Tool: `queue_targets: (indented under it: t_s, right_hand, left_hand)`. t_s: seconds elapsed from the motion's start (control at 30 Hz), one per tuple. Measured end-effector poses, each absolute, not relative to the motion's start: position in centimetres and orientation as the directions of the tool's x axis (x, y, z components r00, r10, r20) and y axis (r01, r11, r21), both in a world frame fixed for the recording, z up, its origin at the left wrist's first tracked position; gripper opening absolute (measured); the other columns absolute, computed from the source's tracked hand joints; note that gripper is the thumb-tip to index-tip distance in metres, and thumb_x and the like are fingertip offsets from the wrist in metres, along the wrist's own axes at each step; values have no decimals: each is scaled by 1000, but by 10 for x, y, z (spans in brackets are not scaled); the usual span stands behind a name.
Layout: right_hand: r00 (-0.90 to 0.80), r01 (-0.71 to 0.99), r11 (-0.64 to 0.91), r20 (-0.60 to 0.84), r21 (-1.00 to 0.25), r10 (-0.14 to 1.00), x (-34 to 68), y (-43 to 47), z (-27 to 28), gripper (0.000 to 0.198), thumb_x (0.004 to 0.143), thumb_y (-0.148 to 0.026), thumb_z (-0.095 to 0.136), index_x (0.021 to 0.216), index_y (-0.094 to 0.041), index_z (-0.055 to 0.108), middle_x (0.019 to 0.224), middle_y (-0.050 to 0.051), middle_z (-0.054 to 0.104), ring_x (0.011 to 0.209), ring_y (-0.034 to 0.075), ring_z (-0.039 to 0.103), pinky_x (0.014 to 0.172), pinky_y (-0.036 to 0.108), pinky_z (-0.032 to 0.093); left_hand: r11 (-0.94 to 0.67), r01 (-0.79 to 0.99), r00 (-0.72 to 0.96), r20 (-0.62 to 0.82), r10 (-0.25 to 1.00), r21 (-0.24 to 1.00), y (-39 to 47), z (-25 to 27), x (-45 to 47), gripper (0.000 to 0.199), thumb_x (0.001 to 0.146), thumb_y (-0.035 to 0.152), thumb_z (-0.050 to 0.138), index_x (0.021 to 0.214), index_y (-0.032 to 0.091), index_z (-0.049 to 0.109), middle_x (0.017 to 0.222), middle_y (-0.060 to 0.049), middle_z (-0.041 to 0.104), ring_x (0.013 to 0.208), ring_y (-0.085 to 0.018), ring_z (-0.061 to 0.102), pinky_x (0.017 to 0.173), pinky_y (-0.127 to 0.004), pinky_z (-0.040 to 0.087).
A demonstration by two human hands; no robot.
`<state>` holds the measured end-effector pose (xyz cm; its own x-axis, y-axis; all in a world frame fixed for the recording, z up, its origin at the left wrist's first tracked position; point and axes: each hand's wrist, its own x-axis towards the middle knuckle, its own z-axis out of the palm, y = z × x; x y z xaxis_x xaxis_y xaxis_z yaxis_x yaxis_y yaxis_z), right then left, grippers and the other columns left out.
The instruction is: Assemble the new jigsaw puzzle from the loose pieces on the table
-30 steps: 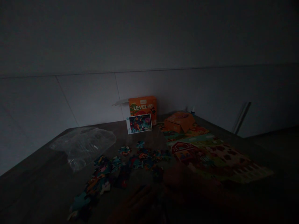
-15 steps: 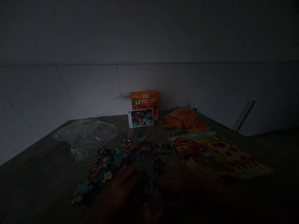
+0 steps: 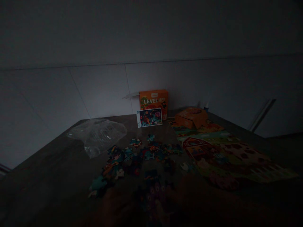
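Observation:
The scene is very dark. My left hand (image 3: 115, 200) is a dim blur low in the view, left of a purple group of jigsaw pieces (image 3: 156, 194) with round eye shapes. On the other side of that group, my right hand (image 3: 188, 187) is faint, close to its right edge. Whether either hand holds a piece cannot be made out. Beyond the hands lies a spread of loose jigsaw pieces (image 3: 149, 154), mostly teal, orange and dark. A pale piece (image 3: 186, 166) lies just above my right hand.
A picture card (image 3: 150, 117) leans against an upright orange box (image 3: 155, 96) near the wall. Another orange box (image 3: 191, 117) rests at the far end of an assembled farm puzzle (image 3: 213, 151) on the right. A crumpled clear plastic bag (image 3: 101, 132) lies on the left of the table (image 3: 54, 167).
The view has shifted, so the table things appear further right. My left hand has drawn back towards me from the loose pieces, uncovering more of them. The purple group shows more clearly.

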<state>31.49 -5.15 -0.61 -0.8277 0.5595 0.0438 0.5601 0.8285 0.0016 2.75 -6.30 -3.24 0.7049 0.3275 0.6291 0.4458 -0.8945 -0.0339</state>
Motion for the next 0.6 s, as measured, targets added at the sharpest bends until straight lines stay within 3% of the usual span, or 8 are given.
queue_targets:
  t_s: [0.1, 0.17, 0.23, 0.3, 0.43, 0.53, 0.6]
  right_hand:
    - [-845, 520, 844, 68, -131, 531, 306, -48, -8, 22, 87, -40, 59, 90, -18, 59, 60, -1, 62, 40, 9, 40, 42, 24, 15]
    - [-858, 470, 859, 127, -203, 499, 303, -44, -15, 16, 90, -33, 54, 86, -18, 57, 62, -1, 63, 41, 8, 41, 42, 24, 16]
    - [-858, 446, 870, 175, -211, 482, 303, -39, -21, 15, 93, -28, 48, 88, -18, 58, 63, -1, 64, 43, 8, 44, 44, 24, 16]
    - [-858, 433, 882, 214, -186, 467, 303, -36, -24, 16, 93, -25, 46, 85, -18, 58, 61, -1, 63, 44, 9, 45, 46, 25, 18]
    - [-863, 427, 899, 254, -93, 436, 300, -31, -25, 17, 91, -23, 49, 77, -18, 56, 58, -1, 61, 44, 9, 44, 48, 27, 18]
    - [-881, 405, 913, 246, -47, 404, 305, -28, -26, 16, 93, -24, 51, 81, -17, 60, 61, -1, 60, 46, 8, 45, 47, 25, 24]
    - [-887, 398, 916, 238, -37, 395, 314, -25, -24, 17, 96, -29, 54, 87, -17, 62, 67, -1, 61, 51, 8, 50, 50, 22, 35]
  left_hand:
    - [-872, 487, 663, 671, 332, -50, -49, -25, 26, 26, 91, 9, 50, 67, 18, 56, 55, 0, 53, 47, -11, 46, 45, -24, 34]
    - [-820, 570, 597, 660, 457, 52, -40, -22, 25, 29, 91, 12, 48, 63, 18, 54, 53, 1, 51, 44, -10, 43, 45, -24, 31]
    - [-565, 741, 271, 609, 745, 362, -29, -20, 22, 28, 92, 21, 46, 67, 18, 58, 59, 0, 58, 51, -12, 53, 49, -21, 37]
    - [-171, 725, -167, 411, 896, 667, -16, -20, 19, 32, 91, 36, 45, 73, 17, 63, 64, -2, 64, 58, -16, 61, 51, -22, 42]
    - [-10, 731, -303, 338, 891, 683, 7, -20, 18, 36, 86, 39, 41, 72, 15, 64, 66, -6, 66, 63, -21, 64, 52, -25, 41]
    - [-39, 771, -235, 341, 910, 636, 16, -9, 16, 38, 88, 40, 37, 75, 16, 64, 68, -5, 66, 64, -19, 64, 53, -24, 41]
    - [-91, 817, -136, 344, 929, 570, 15, 5, 6, 32, 85, 40, 45, 76, 18, 65, 68, -3, 66, 63, -18, 63, 56, -24, 41]
